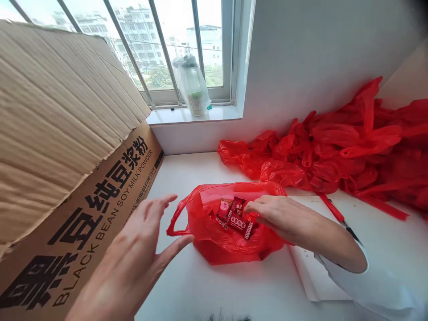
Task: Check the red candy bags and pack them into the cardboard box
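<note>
A red plastic bag [220, 254] lies on the white table with its mouth spread wide and one handle loop at its left. Inside are several small wrapped packets, among them a dark red packet [238, 223] with white lettering and a pink-and-red packet [224, 207]. My left hand [133, 245] is open beside the left handle loop, thumb and fingers apart. From the right, my right hand [270, 214] reaches over the bag's rim, fingers bent together close to the packets. Its fingertips partly hide whatever they touch.
A large cardboard box [110, 178] with open flap stands at the left. Many red plastic bags [321, 147] are heaped at the back right. Paper [314, 267] and a pen [351, 232] lie under and beside my right arm. A bagged jar [195, 93] stands on the windowsill.
</note>
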Demonstrator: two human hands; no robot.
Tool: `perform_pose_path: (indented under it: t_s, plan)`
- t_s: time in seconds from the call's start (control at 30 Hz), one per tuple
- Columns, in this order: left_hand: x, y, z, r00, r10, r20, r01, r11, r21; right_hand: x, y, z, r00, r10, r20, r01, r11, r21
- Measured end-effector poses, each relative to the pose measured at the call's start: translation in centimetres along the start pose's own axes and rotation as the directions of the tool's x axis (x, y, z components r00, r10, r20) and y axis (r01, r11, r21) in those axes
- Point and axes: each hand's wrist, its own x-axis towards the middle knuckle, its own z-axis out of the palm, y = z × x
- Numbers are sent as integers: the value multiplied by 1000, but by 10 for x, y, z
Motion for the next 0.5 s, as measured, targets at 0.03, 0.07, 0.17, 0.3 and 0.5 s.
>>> perform_pose_path:
  t_s: [0.03,0.07,0.17,0.3,0.5]
  plan:
    - [-2,-2,4,1000,-9,17,7,997,74,-3,-5,-2,1000,-16,-8,15,995,-97]
    - [-4,-3,8,998,-28,49,22,993,115,-6,-9,-3,1000,-22,-17,18,980,-198]
    - [-7,1,12,986,-95,133,80,990,113,-23,-16,3,998,-29,-54,3,905,-426]
    - [-5,12,4,992,-104,70,106,994,-15,-57,-1,27,972,-158,-176,6,760,-649]
    - [0,17,-15,953,-186,238,284,820,-497,-64,18,18,975,-87,-205,-92,679,-728]
